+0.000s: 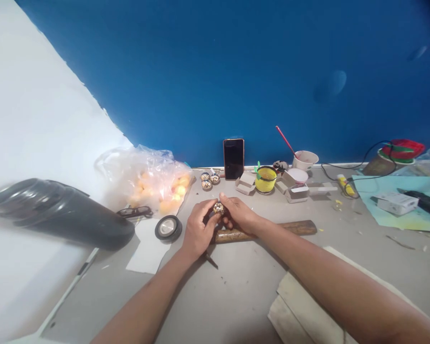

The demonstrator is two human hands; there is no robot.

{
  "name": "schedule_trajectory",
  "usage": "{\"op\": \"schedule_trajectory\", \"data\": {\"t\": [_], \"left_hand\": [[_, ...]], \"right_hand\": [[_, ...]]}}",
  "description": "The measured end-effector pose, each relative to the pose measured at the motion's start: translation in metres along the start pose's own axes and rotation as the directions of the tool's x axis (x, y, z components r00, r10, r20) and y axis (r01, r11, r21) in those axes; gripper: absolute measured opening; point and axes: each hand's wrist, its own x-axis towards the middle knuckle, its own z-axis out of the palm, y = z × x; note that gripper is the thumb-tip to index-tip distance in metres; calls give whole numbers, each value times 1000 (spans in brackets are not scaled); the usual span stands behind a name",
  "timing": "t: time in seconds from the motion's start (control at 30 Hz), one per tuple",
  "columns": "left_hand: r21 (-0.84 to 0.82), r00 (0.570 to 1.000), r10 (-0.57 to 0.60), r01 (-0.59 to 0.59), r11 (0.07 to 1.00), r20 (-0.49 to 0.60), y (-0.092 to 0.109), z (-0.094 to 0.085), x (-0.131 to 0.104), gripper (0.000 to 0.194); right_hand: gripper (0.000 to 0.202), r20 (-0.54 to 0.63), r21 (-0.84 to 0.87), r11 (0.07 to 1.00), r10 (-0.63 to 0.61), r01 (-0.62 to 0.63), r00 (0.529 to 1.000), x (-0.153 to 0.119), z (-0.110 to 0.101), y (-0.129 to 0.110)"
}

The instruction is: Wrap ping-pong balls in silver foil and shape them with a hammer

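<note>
A small round ball speckled white, dark and gold (219,208) is pinched between the fingers of both my hands, just above the table. My left hand (199,227) grips it from the left, thumb on the near side. From the right, my right hand (239,214) closes on it, its thumb at the top. Under my hands lies a brown wooden bar (297,228), partly hidden by my right wrist. A dark pointed tip (211,260) shows below my left hand; what it belongs to is hidden. Similar speckled balls (207,184) sit together farther back.
A phone (233,160) leans on the blue wall. To the left are a clear bag of orange-yellow things (150,181), glasses (136,211), a round lid (168,228) and a dark cylinder (82,220). Rightward stand a yellow pot (265,180), small boxes, a paper cup (306,160) and folded cloth (297,310).
</note>
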Motion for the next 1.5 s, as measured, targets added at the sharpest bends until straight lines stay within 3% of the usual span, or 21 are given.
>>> {"op": "schedule_trajectory", "data": {"t": [0.27,0.43,0.57,0.83,1.13,1.27,1.5], "left_hand": [[73,999,-4,8,997,-47,-1,1,-1,28],[69,1000,27,-26,997,-3,-1,0,1,25],[38,998,36,-38,999,48,0,-1,1,26],[100,994,103,-108,989,48,5,-1,-2,32],[161,985,165,-170,972,39,7,1,-2,36],[189,983,179,-183,965,36,6,2,-4,36],[227,985,170,-175,958,44,4,2,-4,36]], "right_hand": [[68,27,-34,999,-20,21,999,-1,0,2],[66,78,-80,996,-33,39,996,-4,2,-1],[65,38,-139,989,-53,58,998,-7,3,-4],[61,43,-194,965,-170,175,985,-6,1,1],[63,10,-214,958,-195,193,981,-8,4,-2],[65,17,-184,959,-216,216,976,-7,2,1],[70,54,17,997,-73,72,996,-5,2,4]]}}
